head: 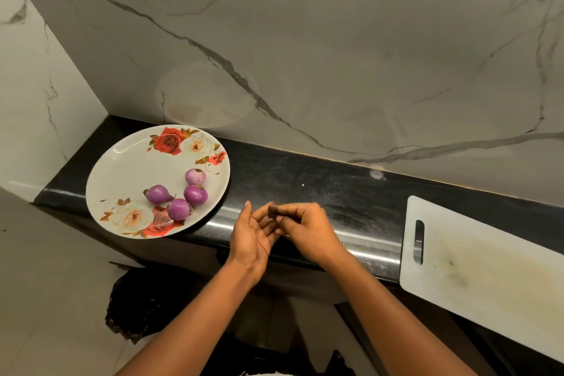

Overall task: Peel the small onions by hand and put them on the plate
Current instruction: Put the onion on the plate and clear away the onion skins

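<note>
Several peeled purple onions (178,194) lie together on the right half of a white plate (122,168) with a rose pattern, which stands at the left end of the black counter. My left hand (251,233) hovers over the counter's front edge, just right of the plate, palm turned up and fingers straight. My right hand (300,223) meets its fingertips, fingers curled and blurred by motion. It pinches what looks like a small dark scrap of onion skin (272,210). Neither hand holds an onion.
A white cutting board (488,272) with a handle slot lies on the counter (320,189) at the right, overhanging the front edge. A marble wall rises behind the narrow counter. A dark bag (137,302) sits on the floor below the plate.
</note>
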`<action>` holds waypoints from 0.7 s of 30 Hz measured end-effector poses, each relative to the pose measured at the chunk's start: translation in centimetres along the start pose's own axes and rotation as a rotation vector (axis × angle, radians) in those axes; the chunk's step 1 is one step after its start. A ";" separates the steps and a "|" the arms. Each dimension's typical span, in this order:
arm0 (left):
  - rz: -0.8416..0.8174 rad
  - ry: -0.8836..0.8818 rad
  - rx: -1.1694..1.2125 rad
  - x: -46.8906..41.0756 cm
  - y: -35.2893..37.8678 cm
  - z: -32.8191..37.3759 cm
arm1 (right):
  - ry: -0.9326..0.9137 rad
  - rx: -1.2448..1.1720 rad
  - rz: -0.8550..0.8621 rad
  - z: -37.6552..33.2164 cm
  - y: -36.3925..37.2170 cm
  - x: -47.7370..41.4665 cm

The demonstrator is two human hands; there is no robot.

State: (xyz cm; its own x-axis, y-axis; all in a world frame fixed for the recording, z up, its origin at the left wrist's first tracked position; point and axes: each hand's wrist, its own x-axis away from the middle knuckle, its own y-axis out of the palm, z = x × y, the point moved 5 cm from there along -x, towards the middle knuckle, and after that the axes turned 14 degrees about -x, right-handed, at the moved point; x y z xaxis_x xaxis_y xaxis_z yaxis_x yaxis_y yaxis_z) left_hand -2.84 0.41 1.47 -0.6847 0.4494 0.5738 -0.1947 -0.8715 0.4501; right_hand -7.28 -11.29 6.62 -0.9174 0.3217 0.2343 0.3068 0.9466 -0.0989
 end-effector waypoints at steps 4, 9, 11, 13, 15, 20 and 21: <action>-0.037 -0.074 0.102 0.1 -0.1 -0.1 | -0.299 0.419 -0.053 -2.1 1.5 0.6; 0.038 -0.051 0.141 -0.5 -1.0 1.0 | -0.349 0.551 0.029 -1.2 0.1 0.6; 0.078 -0.035 0.155 -0.7 -1.7 1.4 | -0.293 0.646 0.102 0.3 -1.6 0.9; 0.107 -0.021 0.153 -0.8 -2.4 1.8 | -0.183 0.792 0.112 2.4 -3.1 1.3; 0.120 -0.012 0.149 -0.9 -2.8 2.0 | -0.101 0.957 0.082 4.5 -3.8 2.1; 0.127 -0.003 0.139 -1.0 -2.8 2.1 | -0.005 1.046 0.021 6.9 -2.4 3.8; 0.128 -0.005 0.135 -1.0 -2.8 2.1 | -0.009 1.043 0.015 6.9 -1.9 3.6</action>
State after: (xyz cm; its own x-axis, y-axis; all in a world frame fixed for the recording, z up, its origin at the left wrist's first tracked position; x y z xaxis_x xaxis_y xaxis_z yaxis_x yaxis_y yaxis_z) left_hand -0.15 2.79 1.03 -0.6941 0.3377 0.6358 -0.0101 -0.8876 0.4605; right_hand -12.94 -12.05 1.00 -0.9183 0.3296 0.2194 -0.0490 0.4554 -0.8889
